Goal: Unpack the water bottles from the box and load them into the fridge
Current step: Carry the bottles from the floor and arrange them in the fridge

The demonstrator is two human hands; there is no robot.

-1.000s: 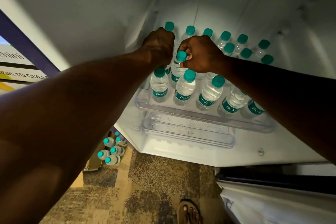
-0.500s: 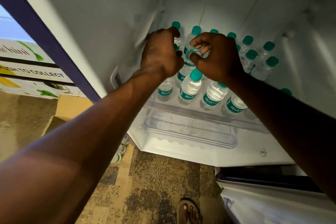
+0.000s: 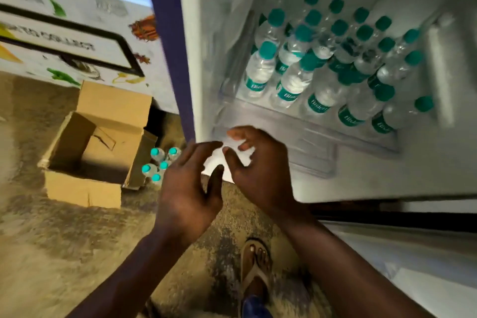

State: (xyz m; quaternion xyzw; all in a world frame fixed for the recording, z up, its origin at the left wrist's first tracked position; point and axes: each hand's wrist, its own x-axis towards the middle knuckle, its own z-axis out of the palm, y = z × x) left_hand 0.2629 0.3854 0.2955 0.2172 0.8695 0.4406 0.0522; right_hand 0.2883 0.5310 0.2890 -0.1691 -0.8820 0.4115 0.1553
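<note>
Having left the fridge shelf [image 3: 304,113], both hands, left [image 3: 188,188] and right [image 3: 258,173], hang empty with loose fingers; the placed bottles [image 3: 322,59] stand there, so remaining bottles [image 3: 158,164] beside the box [image 3: 85,188] come next.

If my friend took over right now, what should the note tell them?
Left hand: open, holds nothing.
Right hand: open, holds nothing, in front of the fridge.
Done: rows of bottles stand upright on the fridge shelf.
Left: a few loose bottles stand on the floor beside the box, which looks empty where its inside shows.
Next, probably: fetch those and add them to the shelf.
</note>
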